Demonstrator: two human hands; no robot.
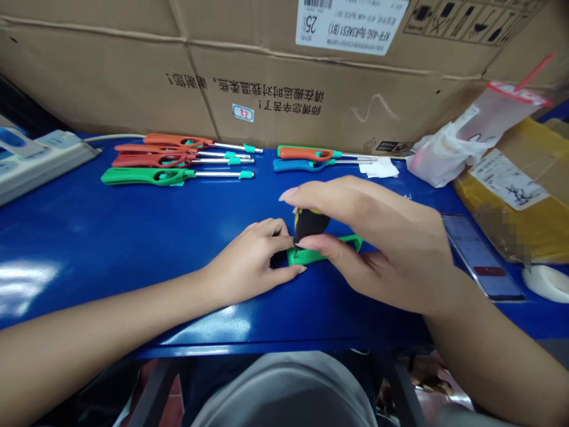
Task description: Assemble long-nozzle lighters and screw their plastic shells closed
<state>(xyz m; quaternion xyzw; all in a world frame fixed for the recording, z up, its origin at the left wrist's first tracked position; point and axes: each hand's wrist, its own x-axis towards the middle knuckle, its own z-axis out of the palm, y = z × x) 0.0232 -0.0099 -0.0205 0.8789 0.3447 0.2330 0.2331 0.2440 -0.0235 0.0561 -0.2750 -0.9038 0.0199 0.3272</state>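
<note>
A green lighter body (306,256) lies on the blue table in front of me, its looped end (355,240) pointing right. My left hand (253,255) pinches the left end of it between thumb and fingers. Above it, my right hand (377,237) is closed around the black and yellow handle of a short screwdriver (311,224). The screwdriver stands upright, its tip down at the green body near my left fingertips. Part of the green body is hidden behind my right thumb.
Several long-necked lighters in orange, red and green (146,176) lie at the back left; orange and blue ones (296,166) lie at the back middle. A cardboard box (133,77) walls off the back. A power strip (40,157) sits left; a phone (484,258), mouse (549,281) and bagged cup (480,130) are right.
</note>
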